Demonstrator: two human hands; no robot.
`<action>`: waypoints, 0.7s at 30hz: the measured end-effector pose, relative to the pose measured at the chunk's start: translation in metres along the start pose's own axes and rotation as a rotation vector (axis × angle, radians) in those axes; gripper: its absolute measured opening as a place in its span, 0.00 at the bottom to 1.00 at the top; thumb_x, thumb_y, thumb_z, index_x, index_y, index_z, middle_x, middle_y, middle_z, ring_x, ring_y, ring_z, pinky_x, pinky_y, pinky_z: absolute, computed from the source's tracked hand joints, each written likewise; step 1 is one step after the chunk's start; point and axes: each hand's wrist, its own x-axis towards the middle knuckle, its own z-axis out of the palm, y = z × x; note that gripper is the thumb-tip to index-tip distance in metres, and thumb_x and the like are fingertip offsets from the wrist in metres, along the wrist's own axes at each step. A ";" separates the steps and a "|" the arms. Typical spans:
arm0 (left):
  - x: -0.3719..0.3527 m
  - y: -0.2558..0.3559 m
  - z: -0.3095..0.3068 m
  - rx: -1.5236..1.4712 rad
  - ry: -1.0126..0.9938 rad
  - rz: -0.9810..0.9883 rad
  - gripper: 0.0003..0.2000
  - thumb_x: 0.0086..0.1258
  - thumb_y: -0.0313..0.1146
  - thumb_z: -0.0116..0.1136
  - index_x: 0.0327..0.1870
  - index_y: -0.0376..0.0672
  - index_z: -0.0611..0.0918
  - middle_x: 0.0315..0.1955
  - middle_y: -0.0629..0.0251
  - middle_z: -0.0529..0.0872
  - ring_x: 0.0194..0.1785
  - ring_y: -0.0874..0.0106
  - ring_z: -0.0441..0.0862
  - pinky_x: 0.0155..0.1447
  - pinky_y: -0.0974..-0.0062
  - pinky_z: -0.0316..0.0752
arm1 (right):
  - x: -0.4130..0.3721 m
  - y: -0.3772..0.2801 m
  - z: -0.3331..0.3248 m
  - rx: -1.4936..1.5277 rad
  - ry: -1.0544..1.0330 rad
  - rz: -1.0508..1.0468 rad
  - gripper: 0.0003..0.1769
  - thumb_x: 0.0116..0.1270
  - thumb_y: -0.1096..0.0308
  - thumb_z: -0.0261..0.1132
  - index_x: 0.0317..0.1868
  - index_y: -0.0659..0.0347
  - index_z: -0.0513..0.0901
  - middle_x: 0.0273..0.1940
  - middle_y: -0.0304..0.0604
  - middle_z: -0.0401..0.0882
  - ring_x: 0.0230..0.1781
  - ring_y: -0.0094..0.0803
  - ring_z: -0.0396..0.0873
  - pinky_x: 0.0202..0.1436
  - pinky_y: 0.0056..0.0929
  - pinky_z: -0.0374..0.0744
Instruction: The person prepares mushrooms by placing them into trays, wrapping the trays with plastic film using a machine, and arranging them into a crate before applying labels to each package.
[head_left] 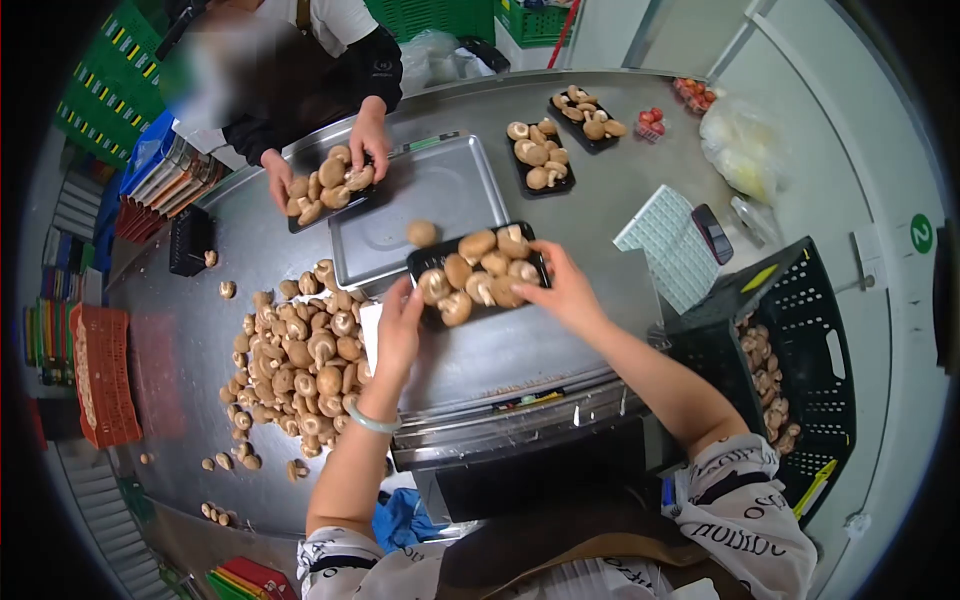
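Observation:
Between my two hands is a black tray (484, 312) filled with brown mushrooms (479, 288), held above a raised metal surface (480, 352). My left hand (402, 325) grips its left end, and my right hand (563, 287) has the right end, thumb toward the mushrooms. A single mushroom (422, 233) lies just beyond the tray, on the near right part of a shallow metal pan (400, 200). Left of my left hand spreads a big heap of loose mushrooms (300, 350).
Across the table, a co-worker's hands (369, 140) handle another mushroom tray (333, 205). Two filled trays (552, 187) (590, 143) stand at the back. A pale blue panel (667, 245), dark phone-like device (712, 234), plastic bag (742, 150) and mushroom crate (800, 300) are rightward.

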 end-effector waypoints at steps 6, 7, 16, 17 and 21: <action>-0.060 -0.015 0.017 0.096 -0.105 -0.051 0.21 0.74 0.39 0.56 0.60 0.34 0.76 0.42 0.63 0.82 0.37 0.79 0.76 0.41 0.81 0.72 | -0.082 0.019 -0.022 0.102 0.021 0.115 0.37 0.58 0.59 0.73 0.63 0.64 0.66 0.58 0.56 0.72 0.60 0.47 0.72 0.64 0.40 0.71; -0.053 -0.009 0.014 0.187 -0.074 -0.028 0.19 0.73 0.39 0.56 0.58 0.36 0.78 0.38 0.64 0.83 0.35 0.80 0.76 0.39 0.82 0.72 | -0.088 0.024 -0.024 0.104 0.025 0.110 0.38 0.58 0.58 0.73 0.63 0.65 0.66 0.57 0.55 0.73 0.60 0.47 0.73 0.64 0.40 0.71; 0.090 0.037 0.074 0.717 -0.104 0.879 0.18 0.60 0.26 0.62 0.53 0.37 0.79 0.43 0.53 0.83 0.46 0.55 0.82 0.53 0.66 0.76 | -0.094 0.022 -0.046 0.064 0.170 0.025 0.35 0.62 0.59 0.70 0.63 0.66 0.66 0.61 0.52 0.68 0.57 0.43 0.73 0.59 0.40 0.75; 0.105 0.034 0.083 0.779 -0.194 0.812 0.19 0.58 0.25 0.63 0.53 0.37 0.79 0.43 0.53 0.83 0.48 0.54 0.81 0.54 0.66 0.75 | -0.095 0.020 -0.049 0.043 0.186 -0.012 0.34 0.61 0.59 0.70 0.63 0.66 0.67 0.60 0.51 0.68 0.57 0.44 0.72 0.59 0.40 0.75; 0.143 0.015 0.095 0.794 -0.409 0.678 0.21 0.54 0.23 0.65 0.53 0.38 0.80 0.45 0.50 0.84 0.51 0.53 0.80 0.57 0.64 0.74 | -0.100 0.003 -0.063 -0.221 0.177 -0.271 0.32 0.57 0.61 0.72 0.58 0.64 0.72 0.57 0.49 0.71 0.55 0.46 0.72 0.57 0.41 0.74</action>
